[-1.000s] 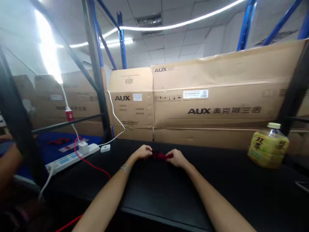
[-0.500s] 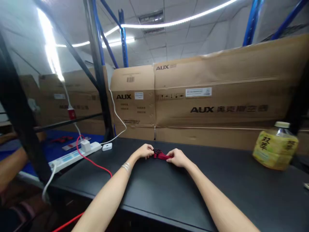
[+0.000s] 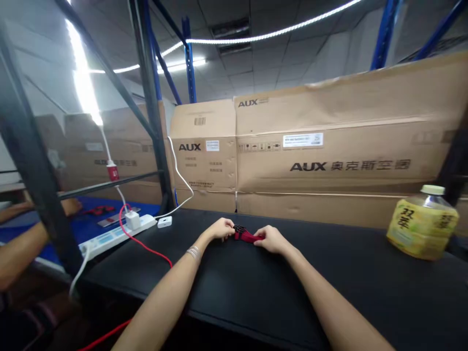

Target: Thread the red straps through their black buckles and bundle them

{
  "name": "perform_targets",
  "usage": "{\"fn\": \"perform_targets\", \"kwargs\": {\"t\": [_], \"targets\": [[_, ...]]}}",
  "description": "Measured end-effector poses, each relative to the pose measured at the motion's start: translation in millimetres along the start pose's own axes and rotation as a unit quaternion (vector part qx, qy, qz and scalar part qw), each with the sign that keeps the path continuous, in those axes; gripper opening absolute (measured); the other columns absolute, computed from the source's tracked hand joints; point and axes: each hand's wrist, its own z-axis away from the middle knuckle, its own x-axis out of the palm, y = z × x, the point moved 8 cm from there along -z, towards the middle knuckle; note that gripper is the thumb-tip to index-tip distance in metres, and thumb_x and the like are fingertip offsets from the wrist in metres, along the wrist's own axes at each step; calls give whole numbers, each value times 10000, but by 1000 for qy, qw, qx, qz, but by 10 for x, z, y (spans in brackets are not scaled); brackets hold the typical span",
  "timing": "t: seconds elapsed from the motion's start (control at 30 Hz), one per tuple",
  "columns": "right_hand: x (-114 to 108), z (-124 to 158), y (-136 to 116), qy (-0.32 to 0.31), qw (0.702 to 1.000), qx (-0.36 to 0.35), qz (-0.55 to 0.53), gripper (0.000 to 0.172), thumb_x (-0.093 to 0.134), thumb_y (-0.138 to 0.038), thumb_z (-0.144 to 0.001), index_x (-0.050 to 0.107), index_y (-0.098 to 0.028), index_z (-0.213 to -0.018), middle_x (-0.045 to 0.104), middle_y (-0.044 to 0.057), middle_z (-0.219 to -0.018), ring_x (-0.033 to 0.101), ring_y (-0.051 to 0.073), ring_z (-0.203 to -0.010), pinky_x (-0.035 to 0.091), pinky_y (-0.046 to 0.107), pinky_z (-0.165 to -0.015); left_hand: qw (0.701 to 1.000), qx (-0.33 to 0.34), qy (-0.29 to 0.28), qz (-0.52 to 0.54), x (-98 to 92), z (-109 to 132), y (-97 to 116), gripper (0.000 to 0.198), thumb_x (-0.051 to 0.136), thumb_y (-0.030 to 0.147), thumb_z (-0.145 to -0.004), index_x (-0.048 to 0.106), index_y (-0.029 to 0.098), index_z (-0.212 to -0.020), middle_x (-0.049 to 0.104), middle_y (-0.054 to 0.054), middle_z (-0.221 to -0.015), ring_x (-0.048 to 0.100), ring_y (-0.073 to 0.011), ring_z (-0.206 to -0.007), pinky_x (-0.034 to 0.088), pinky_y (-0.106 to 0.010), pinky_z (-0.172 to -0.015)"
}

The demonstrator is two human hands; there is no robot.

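Note:
A small red strap [image 3: 248,237] with black fittings at its left end lies between my two hands, just above or on the black tabletop [image 3: 234,282]; which of the two I cannot tell. My left hand [image 3: 222,229] is closed in a pinch at the black end. On the other end, my right hand [image 3: 271,239] grips the red band between thumb and fingers. The fingertips partly hide both ends. Silvery bracelets [image 3: 193,252] circle my left wrist.
To the left lie a white power strip [image 3: 117,236], a red cable [image 3: 149,249] and a small white box [image 3: 164,222]. A yellow-labelled bottle [image 3: 422,224] stands at right. Cardboard [image 3: 329,170] walls the back. Beyond the metal post [image 3: 40,161], another person's arms [image 3: 25,248] reach over a blue surface.
The view has shifted slightly, so everything sits a little farther right. Both hands keep their hold on the strap, with no clear movement between them.

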Motion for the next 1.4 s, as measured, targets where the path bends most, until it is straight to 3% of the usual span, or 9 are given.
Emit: {"fn": "perform_targets", "kwargs": {"t": [0.33, 0.6, 0.77, 1.0, 1.13, 1.23, 1.4], "targets": [[13, -22, 18, 6, 1000, -6, -1, 231, 657, -211, -644, 731, -209, -864, 691, 13, -754, 603, 163, -714, 414, 224, -637, 1000, 13, -3, -7, 10, 3, 7, 102, 535, 176, -645, 516, 143, -740, 481, 56, -492, 443, -71, -374, 346, -146, -337], [-26, -24, -21, 42, 999, -21, 10, 239, 582, -163, -714, 722, -218, -900, 693, 19, -826, 606, 167, -769, 428, 231, -699, 999, 26, 29, -3, -15, -9, 14, 221, 536, 136, -673, 492, 164, -888, 496, 70, -522, 453, -58, -360, 350, -126, -342], [-48, -24, -22, 55, 997, -19, 43, 270, 573, -155, -726, 709, -217, -952, 675, 38, -910, 596, 170, -828, 426, 243, -755, 999, 33, 21, 1, -8, -9, 25, 233, 523, 122, -670, 481, 163, -896, 506, 65, -519, 464, -70, -356, 360, -135, -332], [-48, -10, -69, 45, 998, -31, 28, 242, 579, -236, -749, 715, -200, -946, 684, 53, -887, 605, 179, -804, 430, 249, -714, 1000, 9, 20, 5, -10, -4, -10, 261, 563, 97, -644, 490, 142, -890, 549, 43, -590, 470, -64, -380, 369, -145, -346], [-45, -7, -91, 35, 999, -37, 12, 235, 562, -233, -761, 722, -210, -932, 697, 44, -868, 613, 180, -790, 432, 243, -698, 1000, -4, 27, 8, -23, -5, -28, 368, 554, 84, -629, 485, 135, -986, 552, 49, -594, 475, -66, -387, 372, -147, -358], [-33, -14, -65, 26, 999, -27, 1, 234, 574, -238, -748, 724, -210, -925, 702, 40, -851, 618, 183, -771, 436, 241, -683, 1000, 2, 15, -1, -11, 1, -3, 410, 569, 108, -621, 525, 125, -1029, 538, 50, -580, 464, -71, -393, 355, -150, -347], [-31, -6, -36, 18, 1000, -7, -8, 227, 603, -215, -710, 731, -207, -897, 706, 31, -826, 623, 185, -763, 438, 238, -674, 999, 8, -11, -34, 23, 37, 52, 277, 593, 179, -623, 639, 116, -889, 500, 44, -539, 439, -67, -418, 338, -149, -352]]}}
